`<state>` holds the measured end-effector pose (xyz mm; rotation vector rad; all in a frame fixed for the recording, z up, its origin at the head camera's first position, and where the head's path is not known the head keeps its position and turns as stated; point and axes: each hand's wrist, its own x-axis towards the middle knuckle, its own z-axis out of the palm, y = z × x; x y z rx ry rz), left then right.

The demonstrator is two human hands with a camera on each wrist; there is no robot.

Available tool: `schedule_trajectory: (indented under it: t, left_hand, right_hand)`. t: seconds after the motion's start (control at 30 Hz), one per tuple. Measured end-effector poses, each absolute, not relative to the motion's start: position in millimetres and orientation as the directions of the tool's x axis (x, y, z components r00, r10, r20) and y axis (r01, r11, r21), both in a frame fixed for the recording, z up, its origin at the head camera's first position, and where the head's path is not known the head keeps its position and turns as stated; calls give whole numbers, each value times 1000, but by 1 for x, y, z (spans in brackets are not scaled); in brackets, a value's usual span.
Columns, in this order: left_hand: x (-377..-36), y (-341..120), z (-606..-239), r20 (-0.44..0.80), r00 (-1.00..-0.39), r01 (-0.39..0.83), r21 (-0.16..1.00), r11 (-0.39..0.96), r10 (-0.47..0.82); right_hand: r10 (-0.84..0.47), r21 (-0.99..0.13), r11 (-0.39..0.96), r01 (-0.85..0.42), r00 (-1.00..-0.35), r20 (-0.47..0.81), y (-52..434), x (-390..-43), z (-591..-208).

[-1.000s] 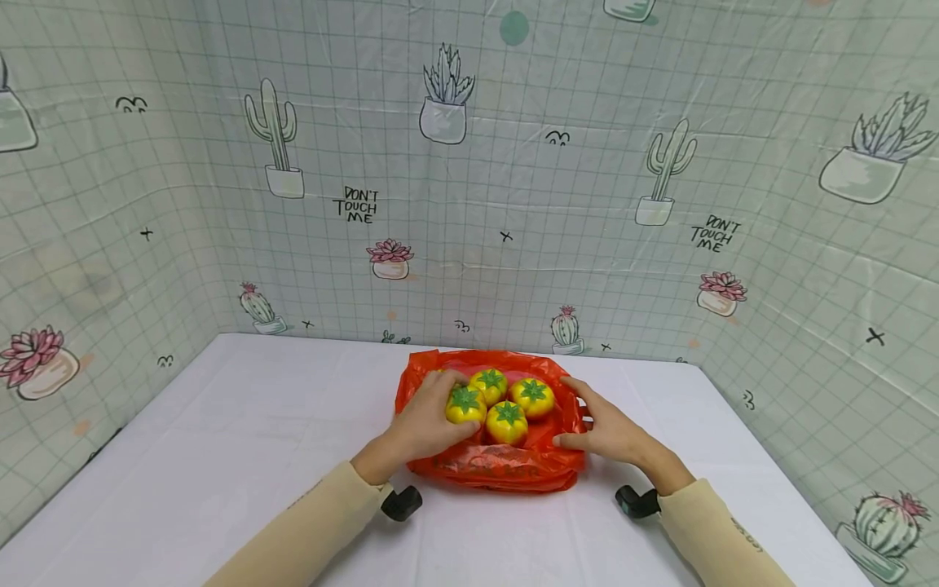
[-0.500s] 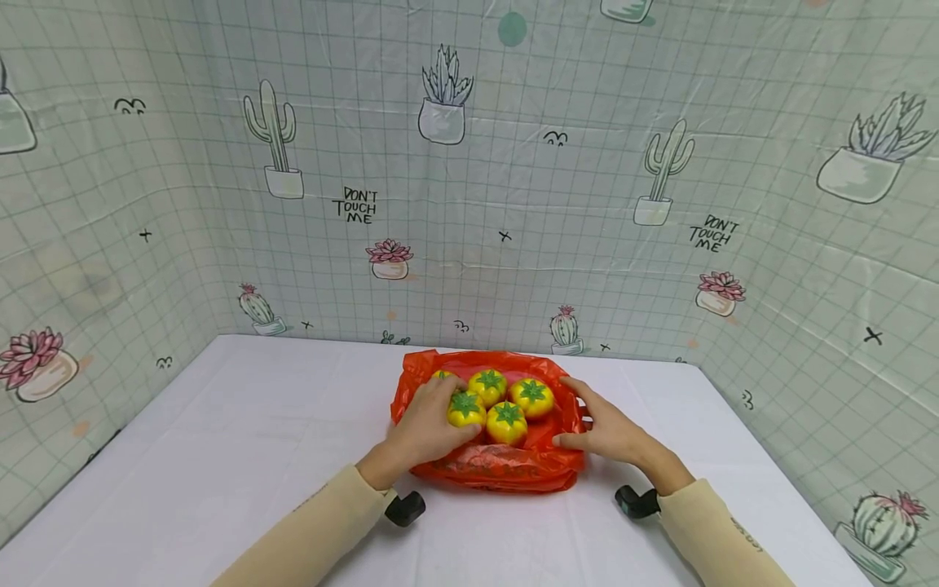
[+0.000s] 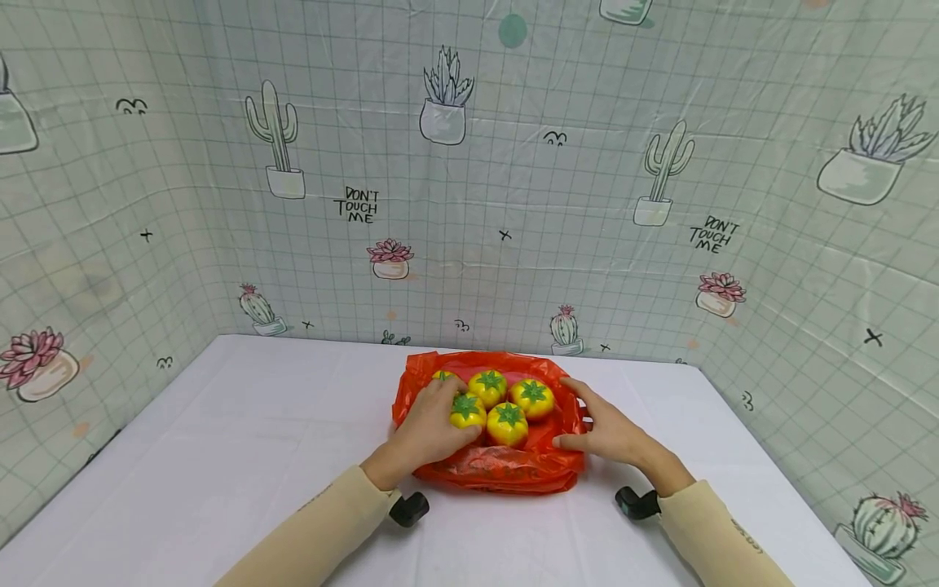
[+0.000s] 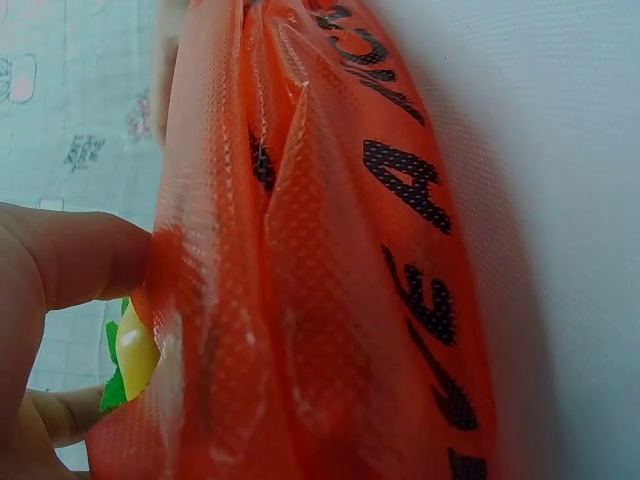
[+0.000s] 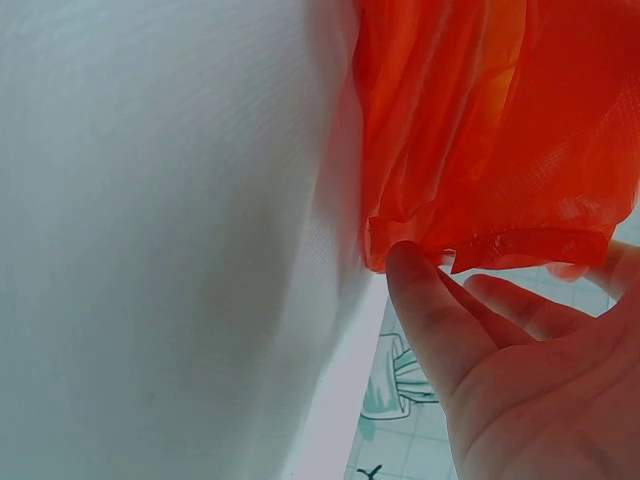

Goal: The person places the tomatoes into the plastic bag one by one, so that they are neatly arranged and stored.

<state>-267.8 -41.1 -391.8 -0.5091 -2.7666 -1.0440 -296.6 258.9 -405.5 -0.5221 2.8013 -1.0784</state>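
Note:
A red plastic bag (image 3: 506, 474) lies open on the white table, with several yellow persimmons (image 3: 533, 398) topped by green leaves inside. My left hand (image 3: 427, 428) reaches in at the left and holds the front-left persimmon (image 3: 467, 412) between thumb and fingers. Its thumb (image 4: 90, 255) shows beside the red film in the left wrist view, with a bit of yellow fruit behind. Another persimmon (image 3: 443, 376) is partly hidden by that hand. At the bag's right side my right hand (image 3: 614, 430) grips the bag wall, thumb inside and fingers outside.
A white cloth covers the table (image 3: 293, 424). Behind and at both sides hangs a grid-patterned curtain (image 3: 506, 179) printed with cacti. Black wrist cameras (image 3: 409, 509) sit below each wrist, near the bag's front.
My left hand has shifted slightly right, and the persimmon at the back left shows more. The right hand stays where it was on the bag.

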Motion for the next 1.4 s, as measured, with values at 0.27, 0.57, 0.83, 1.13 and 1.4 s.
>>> schedule_trajectory:
  t: [0.27,0.57,0.83,1.13,1.4]
  left_hand:
    - [-266,-39,-392,240,-937,349,584,733,255]
    - [-265,-38,-393,209,-948,319,585,746,242]
    - [-266,-38,-396,205,-949,316,575,755,241]
    - [-268,-39,-398,205,-946,323,570,756,250]
    - [-271,-41,-398,191,-949,316,574,756,252]
  right_hand:
    - [-348,-663,694,-282,-937,33,260,-297,-406]
    - [-355,-667,687,-288,-934,38,259,-296,-405]
    - [-355,-667,688,-288,-934,37,259,-297,-405]
    - [-338,-669,694,-265,-941,23,258,-298,-405]
    - [-341,-672,688,-275,-939,35,256,-300,-406]
